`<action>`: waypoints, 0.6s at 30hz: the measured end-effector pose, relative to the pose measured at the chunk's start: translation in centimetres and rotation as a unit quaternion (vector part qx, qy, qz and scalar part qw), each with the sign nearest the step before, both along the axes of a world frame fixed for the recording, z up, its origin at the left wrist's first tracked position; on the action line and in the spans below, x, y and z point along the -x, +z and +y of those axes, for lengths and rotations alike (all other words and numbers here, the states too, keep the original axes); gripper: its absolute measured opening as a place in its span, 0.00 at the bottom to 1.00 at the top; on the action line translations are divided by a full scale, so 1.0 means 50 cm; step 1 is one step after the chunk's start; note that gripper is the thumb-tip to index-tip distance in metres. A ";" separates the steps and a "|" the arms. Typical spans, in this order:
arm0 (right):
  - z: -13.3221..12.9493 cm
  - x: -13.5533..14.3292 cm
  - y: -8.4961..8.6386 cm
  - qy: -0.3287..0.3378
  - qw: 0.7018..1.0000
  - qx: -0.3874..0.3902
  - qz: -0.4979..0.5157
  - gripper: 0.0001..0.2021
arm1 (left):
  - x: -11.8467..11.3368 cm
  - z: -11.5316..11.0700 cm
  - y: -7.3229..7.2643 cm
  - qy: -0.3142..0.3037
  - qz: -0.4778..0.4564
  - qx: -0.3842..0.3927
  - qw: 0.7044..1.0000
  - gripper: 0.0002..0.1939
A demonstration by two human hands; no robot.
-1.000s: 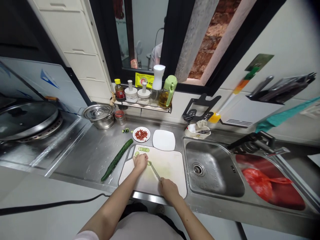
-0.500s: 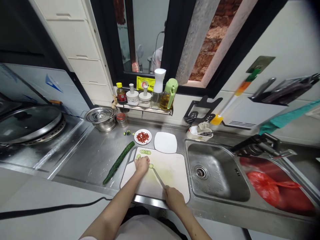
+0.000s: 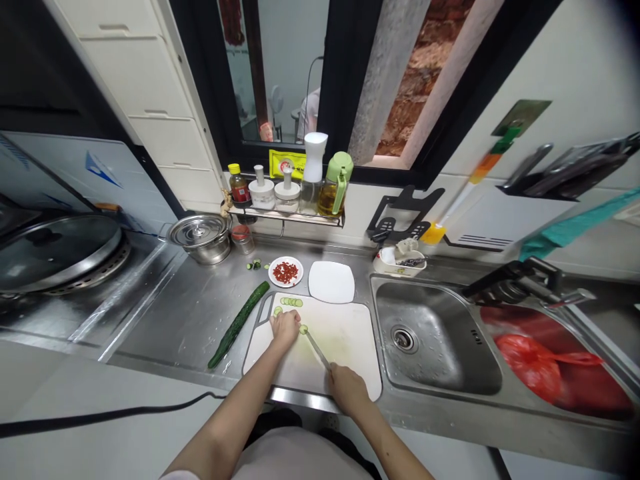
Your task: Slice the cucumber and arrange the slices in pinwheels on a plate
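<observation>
My right hand (image 3: 349,388) is closed round the handle of a knife (image 3: 317,349), whose blade points up and left across the white cutting board (image 3: 350,340). At the blade's tip lies a pale green cucumber slice (image 3: 303,329). My left hand (image 3: 286,328) is closed, fingers curled over a piece of cucumber (image 3: 278,311) mostly hidden beneath them. Just beyond that hand, a short row of cucumber slices (image 3: 291,302) overlaps on the board. A long whole cucumber (image 3: 239,325) rests on the steel counter, left of the board.
Behind the board stand a plate of chopped red pieces (image 3: 285,272) and a white square plate (image 3: 331,282). Cucumber scraps (image 3: 256,264) lie near a lidded pot (image 3: 201,237). To the right is a sink (image 3: 435,347); a rack of seasonings (image 3: 300,217) hangs above.
The view has shifted slightly. Both hands stay in nearly the same place on the board, and the knife is still at the small cucumber slice.
</observation>
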State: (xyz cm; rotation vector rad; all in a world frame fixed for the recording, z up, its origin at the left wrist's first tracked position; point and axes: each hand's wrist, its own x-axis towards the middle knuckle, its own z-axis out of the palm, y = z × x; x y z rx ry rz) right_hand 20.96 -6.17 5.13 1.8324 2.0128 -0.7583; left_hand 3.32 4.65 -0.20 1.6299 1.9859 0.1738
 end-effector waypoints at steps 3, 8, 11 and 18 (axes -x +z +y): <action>0.002 0.004 -0.003 0.001 1.000 -0.008 0.001 0.16 | 0.001 0.002 -0.002 -0.001 0.003 0.001 1.000 0.07; 0.005 0.011 0.000 -0.002 1.000 -0.001 -0.003 0.16 | 0.003 0.000 0.003 0.000 0.010 0.002 1.000 0.08; 0.006 0.014 0.003 0.002 1.000 -0.001 -0.001 0.16 | 0.005 -0.001 0.005 -0.002 0.018 0.001 1.000 0.08; 0.001 0.010 0.005 -0.009 1.000 0.007 0.009 0.16 | 0.007 0.001 0.004 -0.005 0.026 0.011 1.000 0.08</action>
